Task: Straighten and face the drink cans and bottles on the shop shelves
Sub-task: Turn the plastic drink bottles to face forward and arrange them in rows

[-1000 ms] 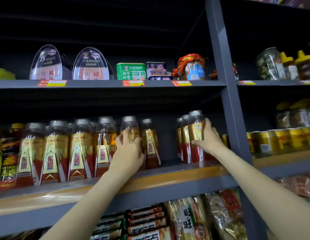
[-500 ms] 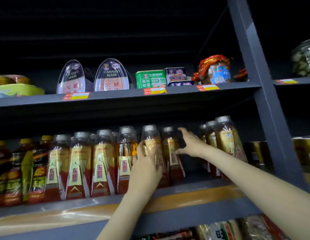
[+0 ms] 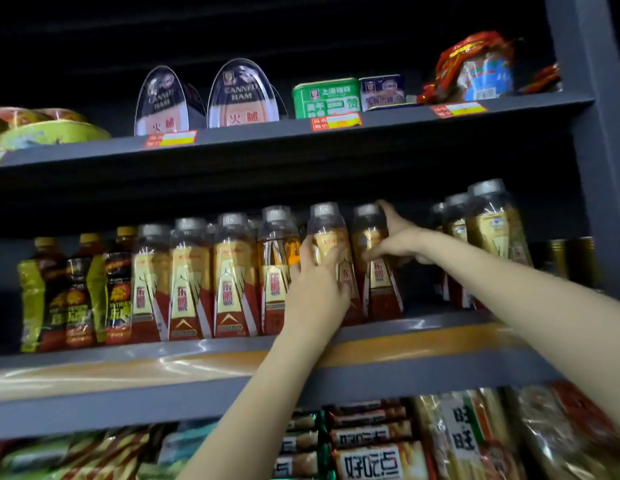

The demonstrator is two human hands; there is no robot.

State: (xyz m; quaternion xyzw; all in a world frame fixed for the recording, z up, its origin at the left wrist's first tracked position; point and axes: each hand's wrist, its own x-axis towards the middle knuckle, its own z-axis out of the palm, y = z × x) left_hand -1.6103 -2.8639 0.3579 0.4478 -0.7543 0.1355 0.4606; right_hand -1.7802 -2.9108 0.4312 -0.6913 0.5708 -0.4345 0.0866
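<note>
Head view: I see a grey shelving unit, with the middle shelf point(image 3: 232, 362) running across the centre of the frame. On it stands a row of clear drink bottles point(image 3: 211, 278) with red-and-gold labels and grey caps, upright and touching side by side, from left of centre to centre. At the far left of the row are darker bottles point(image 3: 76, 292) with yellow caps. A second cluster of red-and-gold bottles point(image 3: 488, 237) stands at the right, just beside the shelf upright point(image 3: 599, 168), apart from the main row across a dark gap.

The left hand point(image 3: 319, 289), in the centre of the frame, is wrapped around the front of one bottle point(image 3: 327, 233) in the main row, fingers curled on its label. The right hand point(image 3: 402, 237), just right of centre, rests against the end bottle point(image 3: 370, 244) of that row; its fingers are spread, one raised beside the cap, the thumb low. I cannot tell whether it grips the bottle or merely touches it.

In the upper part of the frame, the top shelf point(image 3: 405, 116) carries two domed ham tins point(image 3: 208, 98), a green tin point(image 3: 325, 98) and a red-wrapped packet point(image 3: 478, 67). Along the bottom edge, packaged snacks point(image 3: 370, 445) lie below the middle shelf.
</note>
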